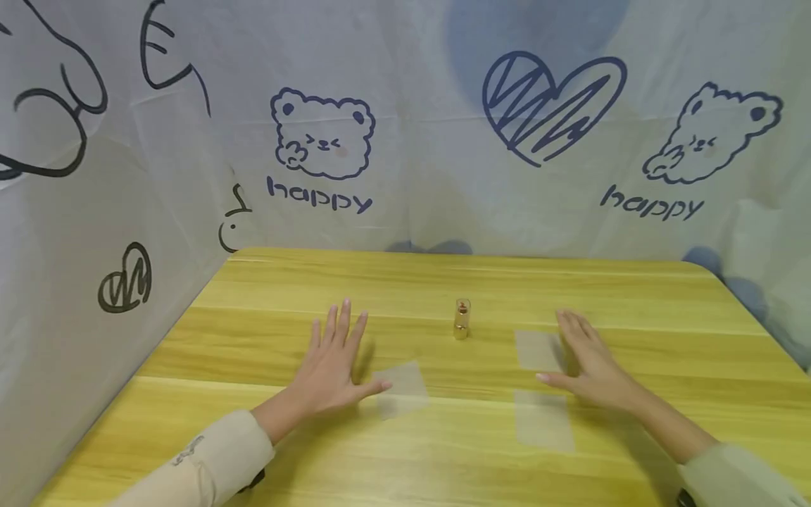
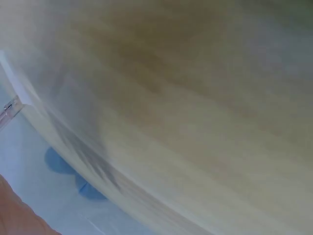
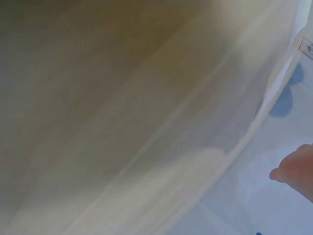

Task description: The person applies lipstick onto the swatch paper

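Note:
A gold lipstick tube (image 1: 462,320) with a clear cap stands upright on the wooden table, between the two hands and a little farther off. My left hand (image 1: 331,373) is held over the table to its left, fingers spread and straight, with nothing in it. To its right is my right hand (image 1: 592,370), its fingers straight, thumb apart and palm turned inward, holding nothing either. Neither hand touches the tube. Only a bit of the left hand (image 2: 19,215) shows in the left wrist view, and a bit of the right hand (image 3: 298,171) in the right wrist view.
One pale translucent square (image 1: 408,387) lies by the left thumb. Two more squares, a far one (image 1: 537,350) and a near one (image 1: 543,421), lie by the right hand. The yellow wood-grain table (image 1: 469,465) meets a white cloth (image 1: 431,176) with drawings behind.

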{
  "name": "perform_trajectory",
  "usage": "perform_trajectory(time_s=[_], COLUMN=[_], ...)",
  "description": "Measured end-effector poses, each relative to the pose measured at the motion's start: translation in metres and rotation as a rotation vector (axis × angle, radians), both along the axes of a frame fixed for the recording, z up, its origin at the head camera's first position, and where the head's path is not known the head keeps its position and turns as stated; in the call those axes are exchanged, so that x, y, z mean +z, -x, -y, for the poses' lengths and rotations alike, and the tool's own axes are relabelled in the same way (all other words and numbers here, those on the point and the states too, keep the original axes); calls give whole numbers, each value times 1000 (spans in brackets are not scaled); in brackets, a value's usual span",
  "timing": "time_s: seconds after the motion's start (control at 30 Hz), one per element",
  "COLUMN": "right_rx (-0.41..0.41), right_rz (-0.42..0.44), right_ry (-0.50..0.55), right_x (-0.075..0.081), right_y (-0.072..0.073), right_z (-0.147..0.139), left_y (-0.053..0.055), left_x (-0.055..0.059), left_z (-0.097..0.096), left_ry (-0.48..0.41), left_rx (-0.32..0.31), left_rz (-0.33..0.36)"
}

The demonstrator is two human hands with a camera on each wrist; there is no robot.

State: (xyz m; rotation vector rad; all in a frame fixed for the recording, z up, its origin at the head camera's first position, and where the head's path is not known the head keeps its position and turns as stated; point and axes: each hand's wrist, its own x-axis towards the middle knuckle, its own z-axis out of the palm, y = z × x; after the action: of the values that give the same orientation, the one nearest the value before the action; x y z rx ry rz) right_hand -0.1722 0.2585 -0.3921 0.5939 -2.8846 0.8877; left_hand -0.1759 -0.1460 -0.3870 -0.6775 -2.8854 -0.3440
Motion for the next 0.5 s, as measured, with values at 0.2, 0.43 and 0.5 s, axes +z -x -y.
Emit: perform_trajectory(time_s=[0.2, 0.43, 0.5], right_rx=[5, 21, 19], right_rz=[25, 31, 35], right_ry=[57, 107, 117], right_x=[1, -1, -1], right_y=[3, 14, 18], right_z=[12, 27, 31], left_y=[5, 10, 12], left_x=[5, 12, 13], left_z=[-6, -15, -17], left_ry=[-12, -27, -31], left_rx=[-4, 8, 5], left_rz=[20, 15, 13])
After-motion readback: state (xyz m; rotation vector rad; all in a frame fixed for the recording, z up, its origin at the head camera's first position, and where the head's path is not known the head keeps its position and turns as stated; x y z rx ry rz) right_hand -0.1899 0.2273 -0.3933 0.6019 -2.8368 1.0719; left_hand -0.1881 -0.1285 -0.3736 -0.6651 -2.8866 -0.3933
